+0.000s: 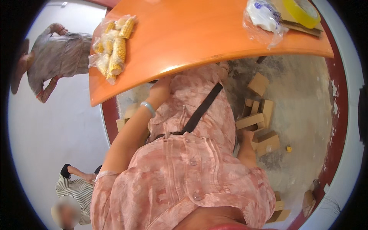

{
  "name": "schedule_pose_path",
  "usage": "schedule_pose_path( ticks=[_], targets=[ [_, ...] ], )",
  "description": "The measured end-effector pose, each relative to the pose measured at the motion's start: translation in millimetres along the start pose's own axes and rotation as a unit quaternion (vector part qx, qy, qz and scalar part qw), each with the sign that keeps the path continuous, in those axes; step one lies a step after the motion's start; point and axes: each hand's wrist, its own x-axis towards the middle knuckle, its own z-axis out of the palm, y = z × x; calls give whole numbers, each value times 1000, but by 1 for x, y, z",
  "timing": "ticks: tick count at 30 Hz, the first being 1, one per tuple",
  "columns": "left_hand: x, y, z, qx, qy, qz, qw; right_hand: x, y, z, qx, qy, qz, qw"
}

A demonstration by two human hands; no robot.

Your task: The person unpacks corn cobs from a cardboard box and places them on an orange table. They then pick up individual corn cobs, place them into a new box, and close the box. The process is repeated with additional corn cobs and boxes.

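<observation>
My left hand (161, 89), below a pale bangle (148, 108), rests by my lap at the near edge of the orange table (184, 31). Its fingers are partly hidden by the table, so I cannot tell if they hold anything. My right hand (246, 135) hangs low beside my seat, next to open cardboard boxes (267, 143) on the floor. Whether it grips a box flap or only hangs near it is not clear. A dark strap (202, 107) lies across my patterned pink clothing (184, 161).
Corn cobs (118, 51) in clear plastic lie on the table's left. At its right are a plastic bag (264, 17), a roll of yellow tape (304, 13) and cardboard. A small yellow object (289, 149) lies on the floor. Two people (63, 54) are at the left.
</observation>
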Motion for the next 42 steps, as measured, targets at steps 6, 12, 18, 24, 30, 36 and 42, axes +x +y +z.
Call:
schedule_pose_path(
  ticks=[6, 12, 18, 24, 30, 36, 42],
  targets=[
    [37, -53, 37, -40, 46, 95, 994, 37, 16, -28, 185, 92, -136, 969],
    [36, -101, 55, -394, 365, -60, 842, -190, -55, -154, 484, 191, -155, 840],
    [-23, -122, 111, -286, 422, 18, 860, -275, -107, -264, 581, 369, -429, 584],
    [-101, -121, 67, -469, 127, 91, 869, -435, -170, -336, 475, 295, -634, 534],
    [-129, -147, 24, -418, 316, 133, 841, -522, -261, -305, 239, 114, -746, 611],
    [-151, -130, -84, -397, 462, 156, 778, -582, -362, -237, -58, 10, -868, 493],
    [-92, -83, -160, -322, 432, 297, 789, -562, -431, -207, -152, -190, -827, 506]
  ],
)
